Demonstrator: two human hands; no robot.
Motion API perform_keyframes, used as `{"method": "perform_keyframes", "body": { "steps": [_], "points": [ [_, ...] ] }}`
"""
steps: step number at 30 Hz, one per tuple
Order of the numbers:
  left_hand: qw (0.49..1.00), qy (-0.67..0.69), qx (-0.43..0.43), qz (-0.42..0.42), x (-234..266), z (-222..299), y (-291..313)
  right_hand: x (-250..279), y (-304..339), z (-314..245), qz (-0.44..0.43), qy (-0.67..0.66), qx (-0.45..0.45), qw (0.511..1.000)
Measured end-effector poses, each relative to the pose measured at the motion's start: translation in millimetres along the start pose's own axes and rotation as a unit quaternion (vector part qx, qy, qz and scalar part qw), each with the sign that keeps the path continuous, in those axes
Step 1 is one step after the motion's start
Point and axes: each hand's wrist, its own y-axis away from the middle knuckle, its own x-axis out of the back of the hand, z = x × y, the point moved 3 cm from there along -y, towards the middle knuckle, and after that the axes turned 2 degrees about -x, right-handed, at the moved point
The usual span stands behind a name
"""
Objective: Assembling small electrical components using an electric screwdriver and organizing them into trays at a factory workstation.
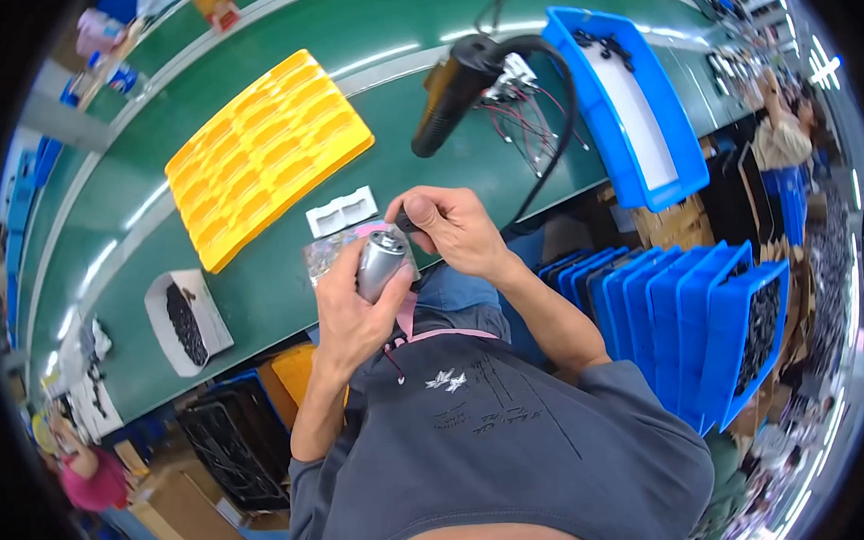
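Note:
My left hand [348, 306] is closed around a silver-grey rounded housing [382, 269], its open end turned up and showing small metal and dark parts. Close by on the right, my right hand [457, 233] pinches a small black part [406, 220] between thumb and fingers; its exact kind is hard to make out. Beneath both hands lies a patterned sheet [320, 261] at the bench edge. Just beyond it is a white two-pocket holder [342, 212]. A black electric screwdriver [454, 90] hangs above the bench, its cable looping down to the right.
A yellow moulded tray [271, 152] lies far left on the green bench [262, 304]. Nearer stands a white box [215, 320] of black parts. Wired parts [526, 114] and a blue bin [680, 157] are at right, stacked blue crates [681, 318] below. Other people work at both sides.

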Motion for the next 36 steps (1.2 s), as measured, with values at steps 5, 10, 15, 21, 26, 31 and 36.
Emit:
{"method": "perform_keyframes", "body": {
  "steps": [5,10,15,21,26,31,36],
  "points": [
    [0.999,-0.005,-0.014,-0.042,-8.8,8.9,-11.0,7.2,3.4,-3.1,0.065,0.088,0.062,0.992],
    [0.981,0.084,0.101,-0.14,-5.7,6.7,-18.4,7.5,2.4,-8.9,0.105,0.152,0.145,0.972],
    [0.999,-0.022,-0.038,-0.014,-11.3,9.6,-17.5,11.0,3.3,-17.0,0.125,0.193,0.154,0.961],
    [0.942,-0.273,-0.185,0.066,-13.3,23.7,-23.9,12.3,-2.2,-28.1,0.132,0.274,0.098,0.948],
    [0.895,-0.417,-0.157,0.029,-27.3,17.6,-25.9,13.4,-13.6,-28.7,0.089,0.436,0.018,0.895],
    [0.893,-0.434,-0.116,0.023,-39.0,-8.1,-26.3,26.9,-24.2,-9.4,-0.016,0.389,0.006,0.921],
    [0.946,-0.297,-0.131,0.019,-55.3,-32.2,-29.1,41.5,-34.1,13.7,-0.023,0.404,0.004,0.914]
  ]
}}
